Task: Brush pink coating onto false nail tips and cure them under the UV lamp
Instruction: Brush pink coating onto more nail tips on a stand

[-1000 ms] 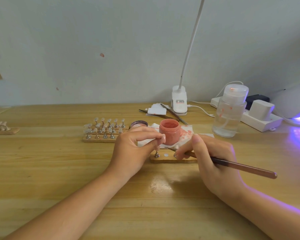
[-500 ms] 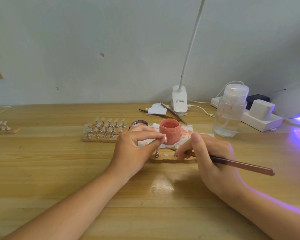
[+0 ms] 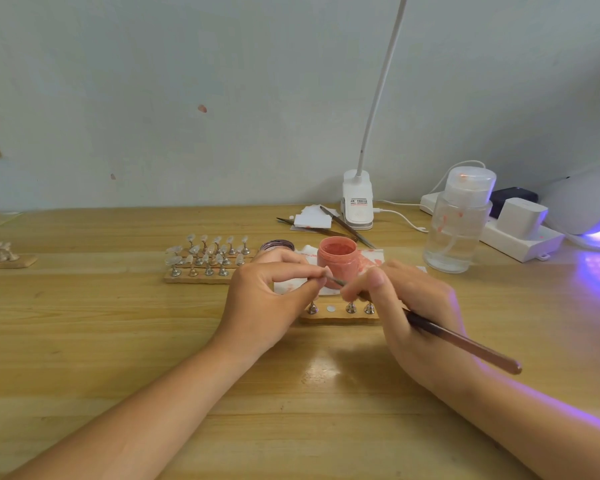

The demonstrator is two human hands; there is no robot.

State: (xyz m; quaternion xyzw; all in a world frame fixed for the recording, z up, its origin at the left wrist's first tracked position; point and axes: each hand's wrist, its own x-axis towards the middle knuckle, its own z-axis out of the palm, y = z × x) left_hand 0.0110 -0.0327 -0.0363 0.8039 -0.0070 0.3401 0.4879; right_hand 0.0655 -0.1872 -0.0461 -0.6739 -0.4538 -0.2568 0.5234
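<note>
Left hand (image 3: 274, 299): fingers curled, pinching a small nail tip (image 3: 327, 271) between thumb and forefinger, held above the near wooden stand (image 3: 338, 315). The tip itself is largely hidden by the fingers.

Right hand (image 3: 406, 306): closed round the brush (image 3: 461, 341) in a pen grip.

Change noted: half a second ago the brush end sat low by the stand pegs; it is now raised, its fine tip meeting the held nail tip. Judged: coating of this tip is starting, not finished.

Open jar of pink coating (image 3: 337, 259) stands just behind the hands on a stained tissue (image 3: 371, 258). A rack of uncoated tips (image 3: 205, 259) waits to the left on the worktop (image 3: 118, 323). UV lamp (image 3: 589, 206), glowing violet, sits at the far right, well apart; curing is still outstanding.
</note>
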